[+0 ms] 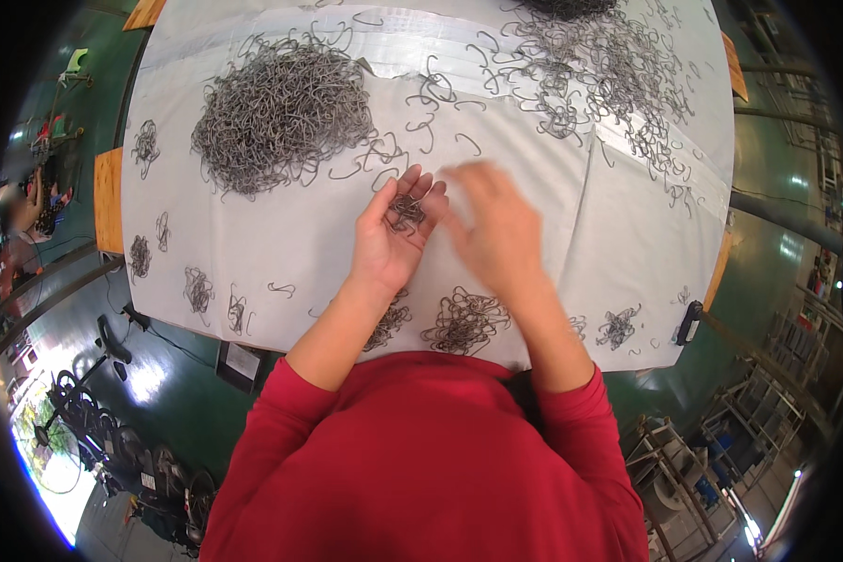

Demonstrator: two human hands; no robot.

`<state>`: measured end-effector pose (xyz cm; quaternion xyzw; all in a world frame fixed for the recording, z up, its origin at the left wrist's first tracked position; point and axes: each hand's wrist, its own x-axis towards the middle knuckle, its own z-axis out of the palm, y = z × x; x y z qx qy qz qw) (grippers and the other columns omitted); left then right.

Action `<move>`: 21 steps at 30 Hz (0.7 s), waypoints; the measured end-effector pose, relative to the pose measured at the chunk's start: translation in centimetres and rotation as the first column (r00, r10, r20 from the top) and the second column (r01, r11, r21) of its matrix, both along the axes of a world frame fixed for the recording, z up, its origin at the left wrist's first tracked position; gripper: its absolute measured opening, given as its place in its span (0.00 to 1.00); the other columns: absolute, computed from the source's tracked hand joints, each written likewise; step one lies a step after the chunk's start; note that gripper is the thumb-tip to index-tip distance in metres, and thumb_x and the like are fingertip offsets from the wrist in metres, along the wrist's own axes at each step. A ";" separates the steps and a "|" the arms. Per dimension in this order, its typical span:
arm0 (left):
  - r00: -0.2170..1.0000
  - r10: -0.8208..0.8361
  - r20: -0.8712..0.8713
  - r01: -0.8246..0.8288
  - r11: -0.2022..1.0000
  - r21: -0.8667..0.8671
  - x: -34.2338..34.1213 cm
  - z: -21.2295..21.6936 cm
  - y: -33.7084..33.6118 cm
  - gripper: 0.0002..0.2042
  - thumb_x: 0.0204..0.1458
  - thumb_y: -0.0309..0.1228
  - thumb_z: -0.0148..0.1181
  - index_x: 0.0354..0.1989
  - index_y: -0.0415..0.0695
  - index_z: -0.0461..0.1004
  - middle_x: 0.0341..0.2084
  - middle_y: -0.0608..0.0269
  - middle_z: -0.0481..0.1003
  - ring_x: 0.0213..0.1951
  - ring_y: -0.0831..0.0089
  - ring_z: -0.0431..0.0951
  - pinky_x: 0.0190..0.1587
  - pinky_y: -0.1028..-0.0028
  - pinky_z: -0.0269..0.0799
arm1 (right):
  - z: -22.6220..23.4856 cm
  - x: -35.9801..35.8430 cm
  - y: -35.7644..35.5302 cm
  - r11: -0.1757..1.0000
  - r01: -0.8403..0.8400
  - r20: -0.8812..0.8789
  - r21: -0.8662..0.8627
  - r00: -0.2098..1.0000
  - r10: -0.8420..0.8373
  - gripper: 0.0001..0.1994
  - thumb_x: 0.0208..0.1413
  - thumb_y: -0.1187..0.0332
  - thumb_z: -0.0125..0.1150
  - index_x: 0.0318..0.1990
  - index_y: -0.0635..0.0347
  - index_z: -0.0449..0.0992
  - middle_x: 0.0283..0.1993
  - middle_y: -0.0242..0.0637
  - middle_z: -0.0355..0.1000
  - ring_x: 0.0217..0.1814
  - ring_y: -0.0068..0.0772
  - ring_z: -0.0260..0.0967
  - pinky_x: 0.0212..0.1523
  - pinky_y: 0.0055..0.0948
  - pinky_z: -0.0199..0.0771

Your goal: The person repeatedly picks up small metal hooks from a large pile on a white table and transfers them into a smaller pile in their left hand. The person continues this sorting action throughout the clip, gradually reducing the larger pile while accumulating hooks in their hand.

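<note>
My left hand (384,248) is palm up above the table, its fingers curled around a small bunch of dark curved wire hooks (406,214). Close by on the right, my right hand (501,229) is smeared by motion, so whether its fingers hold anything cannot be made out. A big heap of the same hooks (286,112) lies beyond my left hand. Loose hooks (431,94) are strewn past my fingertips. Near the table's front edge, between my forearms, sits a smaller pile of hooks (464,320); another pile (389,323) is partly covered by my left forearm.
Hooks lie scattered (618,75) across the far right of the pale sheet (525,140) covering the table. Small clusters dot the left side (197,288) and front right (618,326). A small black object (690,321) is at the right edge. A person (28,211) appears far left.
</note>
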<state>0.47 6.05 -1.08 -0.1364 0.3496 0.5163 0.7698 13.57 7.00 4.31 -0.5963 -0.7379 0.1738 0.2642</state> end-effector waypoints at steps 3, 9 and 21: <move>0.999 -0.037 0.037 0.036 0.999 0.028 -0.3 -0.4 -0.1 0.14 0.57 0.34 0.47 0.46 0.38 0.67 0.33 0.63 0.72 0.42 0.68 0.72 0.46 0.69 0.73 | -2.9 5.0 3.4 0.959 0.256 0.176 0.120 0.945 -0.275 0.19 0.48 0.63 0.60 0.46 0.62 0.69 0.48 0.41 0.67 0.50 0.40 0.64 0.45 0.37 0.67; 0.991 -0.108 0.076 0.102 0.992 0.075 -1.6 -1.5 -0.4 0.15 0.57 0.36 0.49 0.46 0.38 0.68 0.23 0.70 0.68 0.32 0.74 0.72 0.39 0.75 0.73 | -5.2 8.1 2.7 0.978 0.190 0.340 0.081 0.918 -0.206 0.15 0.50 0.64 0.57 0.46 0.57 0.71 0.46 0.37 0.69 0.47 0.39 0.65 0.47 0.40 0.64; 0.966 -0.213 -0.145 0.217 0.976 0.009 -2.7 0.0 -0.7 0.18 0.57 0.37 0.48 0.51 0.37 0.67 0.37 0.62 0.74 0.36 0.73 0.74 0.40 0.75 0.72 | -3.8 10.8 9.4 0.926 0.261 0.146 -0.274 0.963 -0.228 0.04 0.45 0.69 0.59 0.27 0.58 0.76 0.28 0.38 0.74 0.33 0.39 0.71 0.32 0.35 0.68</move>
